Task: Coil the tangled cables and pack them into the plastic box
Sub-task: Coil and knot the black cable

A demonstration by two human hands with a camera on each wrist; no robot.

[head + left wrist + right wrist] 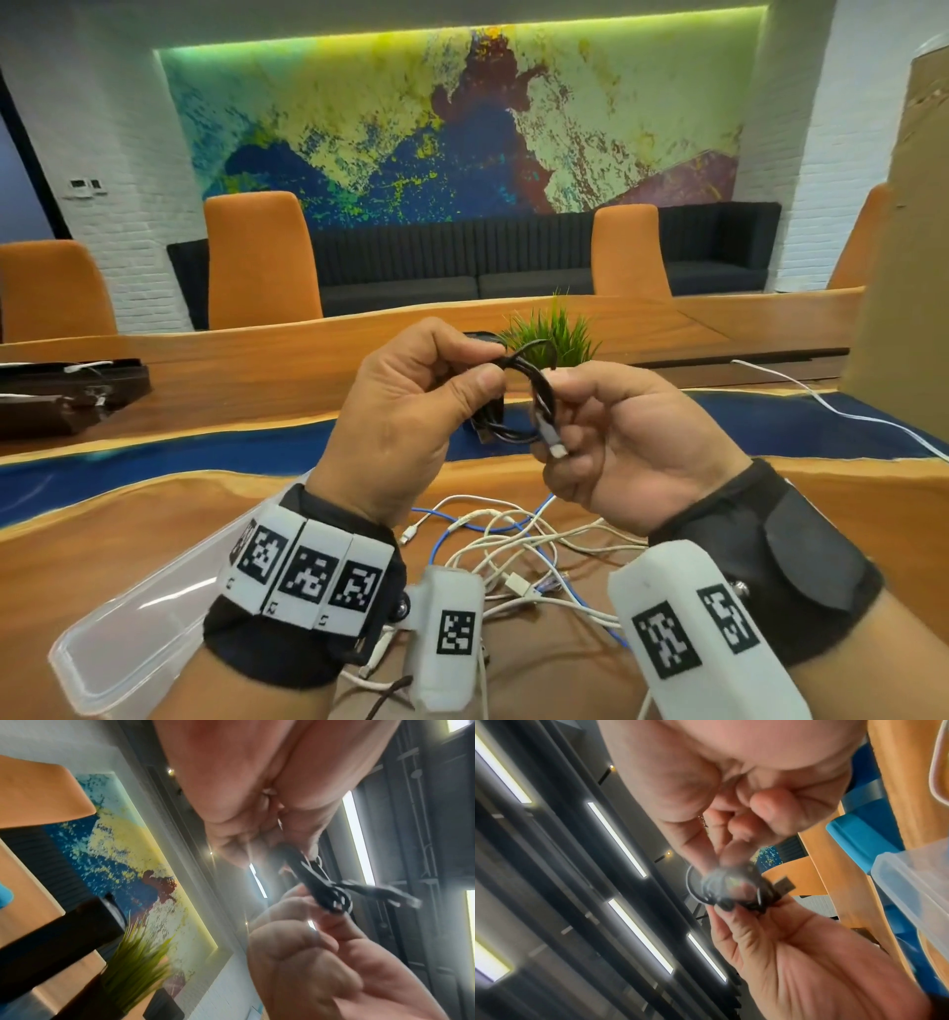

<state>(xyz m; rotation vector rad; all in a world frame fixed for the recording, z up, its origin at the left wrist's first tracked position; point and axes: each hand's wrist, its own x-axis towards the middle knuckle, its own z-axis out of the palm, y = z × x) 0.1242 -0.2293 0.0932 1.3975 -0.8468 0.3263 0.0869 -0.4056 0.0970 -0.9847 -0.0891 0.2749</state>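
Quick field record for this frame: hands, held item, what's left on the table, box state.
left hand: pinches the black cable coil at its left side
right hand: holds the coil's right side, with a light connector by its fingers
coil: held above the table, several loops gathered
remaining: tangled white and blue cables on the wooden table
plastic box: clear, at lower left; no cable seen inside

cables (518,545) right of box (138,611), apparently touching
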